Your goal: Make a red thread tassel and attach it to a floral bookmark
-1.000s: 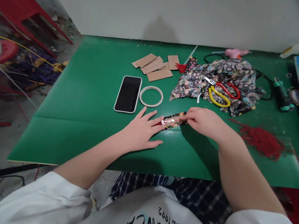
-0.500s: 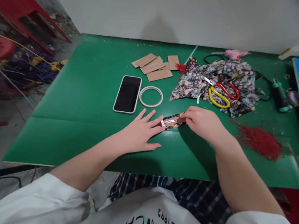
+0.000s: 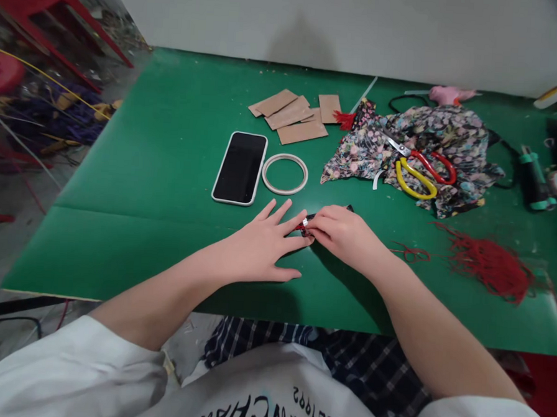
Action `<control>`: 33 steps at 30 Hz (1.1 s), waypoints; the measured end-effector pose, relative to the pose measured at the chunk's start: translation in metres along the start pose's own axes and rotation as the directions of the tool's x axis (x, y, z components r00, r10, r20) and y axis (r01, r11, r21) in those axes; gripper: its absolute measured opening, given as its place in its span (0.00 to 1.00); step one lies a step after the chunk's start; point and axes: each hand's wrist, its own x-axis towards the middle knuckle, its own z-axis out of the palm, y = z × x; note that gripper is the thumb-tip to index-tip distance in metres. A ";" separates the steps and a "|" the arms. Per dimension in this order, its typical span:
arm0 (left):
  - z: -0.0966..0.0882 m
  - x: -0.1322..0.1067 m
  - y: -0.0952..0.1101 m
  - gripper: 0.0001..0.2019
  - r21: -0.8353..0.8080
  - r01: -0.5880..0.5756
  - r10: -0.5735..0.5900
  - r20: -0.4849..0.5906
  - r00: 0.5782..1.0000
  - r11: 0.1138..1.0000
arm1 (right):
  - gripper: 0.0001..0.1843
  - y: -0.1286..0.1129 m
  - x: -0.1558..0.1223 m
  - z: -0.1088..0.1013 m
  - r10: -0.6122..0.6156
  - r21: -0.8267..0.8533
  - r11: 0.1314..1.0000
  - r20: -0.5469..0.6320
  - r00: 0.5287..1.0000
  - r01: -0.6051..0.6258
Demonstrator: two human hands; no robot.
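A narrow cardboard strip edged in dark floral fabric lies on the table, mostly hidden under my right hand. Near its left end shows a small white piece, with a bit of red beside it. My left hand rests flat with fingers spread, two fingertips at that end of the strip. The fingers of my right hand are pinched together on the strip, right beside the white piece. Beyond my left hand lie a phone and a pale ring, likely a tape roll.
Cardboard pieces lie at the back. Scissors with red and yellow handles rest on crumpled floral fabric. Red threads lie at right, near a green-and-black tool. A pink glue gun is behind the fabric.
My right hand has slid left along the strip, from its right end to the white piece, covering most of it. My left hand stays put. The view has shifted slightly.
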 end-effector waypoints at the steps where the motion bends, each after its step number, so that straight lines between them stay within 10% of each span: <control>1: 0.000 0.000 0.000 0.30 -0.007 0.000 0.000 0.002 1.000 1.000 | 0.11 0.001 0.000 0.000 0.000 0.010 1.000 -0.012 1.000 0.000; 33: -0.005 0.001 -0.001 0.28 -0.082 -0.001 0.003 0.023 1.000 0.997 | 0.11 -0.004 0.002 0.000 0.065 -0.029 0.997 0.004 0.998 -0.065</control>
